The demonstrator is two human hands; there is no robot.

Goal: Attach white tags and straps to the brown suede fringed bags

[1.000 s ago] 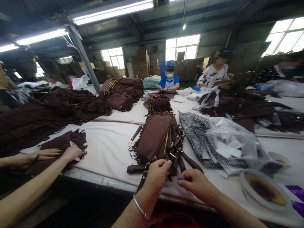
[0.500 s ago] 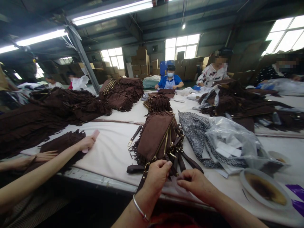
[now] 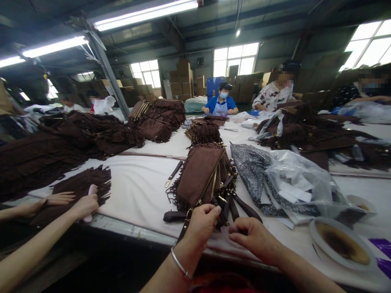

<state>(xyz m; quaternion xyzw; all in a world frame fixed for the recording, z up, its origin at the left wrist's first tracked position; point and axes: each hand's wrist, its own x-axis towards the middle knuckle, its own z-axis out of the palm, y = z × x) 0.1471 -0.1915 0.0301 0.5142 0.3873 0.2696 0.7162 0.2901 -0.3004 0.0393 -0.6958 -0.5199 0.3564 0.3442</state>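
Observation:
Brown fringed bags [image 3: 200, 173] with gold zips lie stacked at the middle of the table, their dark straps [image 3: 244, 207] hanging toward me. At the stack's near edge my left hand [image 3: 203, 221] is closed, thumb against forefinger, beside a strap with gold fittings [image 3: 184, 228]; what it pinches is too small to tell. Just to its right, my right hand [image 3: 252, 236] is closed in a pinch on a thin, translucent piece [image 3: 225, 232]. A short strap with a gold clip [image 3: 174, 174] lies left of the stack.
At the left, another person's hand [image 3: 87, 205] holds a pink tool over fringed brown fabric [image 3: 82, 183]. Right of the stack are speckled grey fabric [image 3: 249, 169], a clear plastic bag [image 3: 301, 175] and a round tub of brown stuff [image 3: 340, 244]. More people sit across the table [image 3: 137, 175].
The neighbour's hand with the pink tool has moved left and down onto the brown fabric. The person in blue has raised their head. My hands have hardly moved.

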